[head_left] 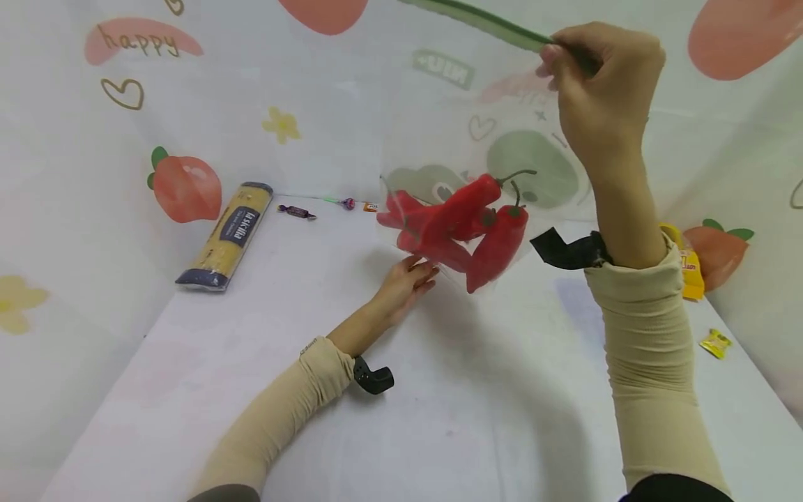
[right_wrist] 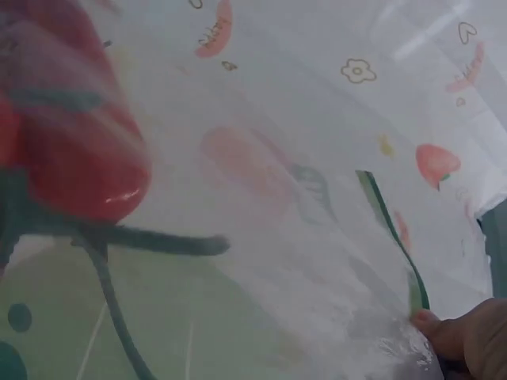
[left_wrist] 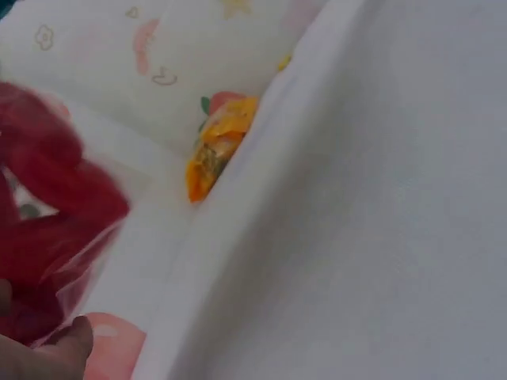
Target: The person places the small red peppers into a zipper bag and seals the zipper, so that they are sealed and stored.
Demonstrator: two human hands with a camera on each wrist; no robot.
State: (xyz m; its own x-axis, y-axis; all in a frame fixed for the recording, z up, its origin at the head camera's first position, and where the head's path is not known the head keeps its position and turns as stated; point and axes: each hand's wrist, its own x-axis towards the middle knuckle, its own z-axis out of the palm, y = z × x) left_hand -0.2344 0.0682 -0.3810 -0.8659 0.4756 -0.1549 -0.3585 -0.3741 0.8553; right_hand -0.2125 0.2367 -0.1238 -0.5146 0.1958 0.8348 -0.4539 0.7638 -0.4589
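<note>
A clear plastic bag with a green top strip hangs above the table. Several red chili peppers with green stems lie bunched in its lower part. High at the right, my right hand pinches one end of the strip between thumb and fingers; the right wrist view shows the same hand at the bag's edge. My left hand is low under the bag, its loosely bent fingers right at the bottom edge. In the left wrist view, its fingertips overlap the bag's lower corner beside the peppers.
A pasta pack leans at the back left. Along the back edge lie a dark wrapped candy, a lollipop and a small orange packet. To the right are a yellow bag and a yellow wrapped candy.
</note>
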